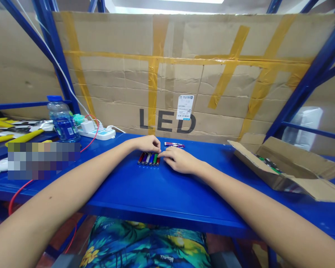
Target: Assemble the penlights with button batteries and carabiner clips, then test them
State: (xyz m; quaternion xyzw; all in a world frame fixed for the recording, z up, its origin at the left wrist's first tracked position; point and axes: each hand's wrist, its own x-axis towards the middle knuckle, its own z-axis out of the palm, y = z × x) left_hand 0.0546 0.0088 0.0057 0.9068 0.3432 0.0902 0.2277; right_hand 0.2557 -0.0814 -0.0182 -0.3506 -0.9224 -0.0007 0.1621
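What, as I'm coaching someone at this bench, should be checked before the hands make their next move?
1. Row of pen-like sticks lying side by side: ok.
2. Grip of the left hand at the row's far end: cannot tell, too small.
3. Right hand close by the row's right end: ok.
4. Loose sticks behind lined up with the row: not ok, they lie crosswise.
5. Cardboard box open: ok.
6. Bottle upright: ok.

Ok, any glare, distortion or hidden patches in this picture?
Head view: bright light at the top edge; pale specks, likely reflections, on the table just below the pens; wide-angle stretch toward the sides; a pixelated patch hides part of the left.
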